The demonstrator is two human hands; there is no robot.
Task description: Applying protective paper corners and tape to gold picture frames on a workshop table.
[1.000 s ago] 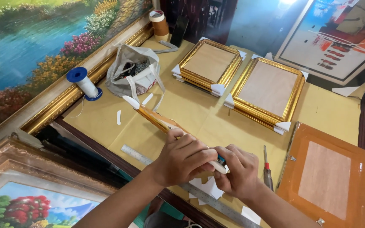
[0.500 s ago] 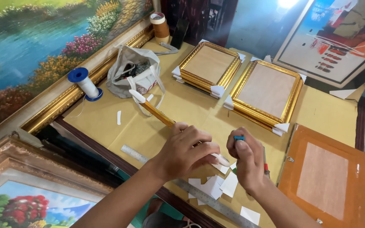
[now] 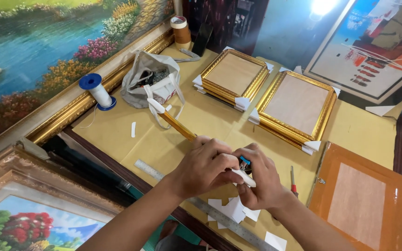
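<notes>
both hands meet over the near middle of the desk [image 3: 117, 135], which is covered in tan paper. the left hand [image 3: 205, 167] is curled closed over the near end of a long gold frame strip [image 3: 177, 125], pressing it down; the strip runs away from the hands toward a grey cloth bag [image 3: 147, 76], and its far end wears a white paper corner. the right hand [image 3: 259, 179] is closed too, pinching the strip's near end, where a white corner piece [image 3: 246, 178] shows under the thumb and something small and blue peeks between the fingers; what that blue thing is, i can't tell.

just below the hands lie loose white paper scraps [image 3: 231, 209] and a steel ruler [image 3: 210, 207] set slantwise along the desk's near edge. a red-handled screwdriver [image 3: 293, 179] lies just right of the right hand. farther back sit two gold picture frames [image 3: 266, 88] face down, their corners capped in white, and at the right an orange wooden frame [image 3: 361, 200], also face down. a spool of white thread with blue ends [image 3: 97, 90] stands at the left, beside a big landscape painting [image 3: 38, 51] in a gold frame. a roll of tape [image 3: 180, 30] stands at the far edge.
</notes>
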